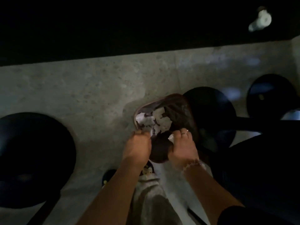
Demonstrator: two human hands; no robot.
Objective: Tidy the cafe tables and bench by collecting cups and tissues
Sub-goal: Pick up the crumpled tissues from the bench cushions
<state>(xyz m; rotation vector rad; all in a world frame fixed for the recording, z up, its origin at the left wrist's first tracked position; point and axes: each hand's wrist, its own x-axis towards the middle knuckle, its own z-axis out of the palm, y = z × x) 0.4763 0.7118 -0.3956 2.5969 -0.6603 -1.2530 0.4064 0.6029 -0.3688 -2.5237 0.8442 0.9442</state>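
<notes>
I hold a brown tray [162, 99] over the floor, tilted. On it lie crumpled white tissues [160, 121] and a dark crumpled mass [178, 114] that is too dim to name. My left hand [138, 146] grips the tray's near left edge. My right hand [183, 147] grips the near right edge, fingers curled over the rim. Between the two hands sits a dark round thing [160, 151], perhaps a cup. A white cup-like object [260, 21] lies on the black bench [129, 26] at the far right.
A grey concrete floor [81, 91] runs between the bench and me. Round black tops stand at the left [32, 159], behind the tray [214, 114] and at the right [272, 96]. My shoes and light trousers [151, 192] show below the tray.
</notes>
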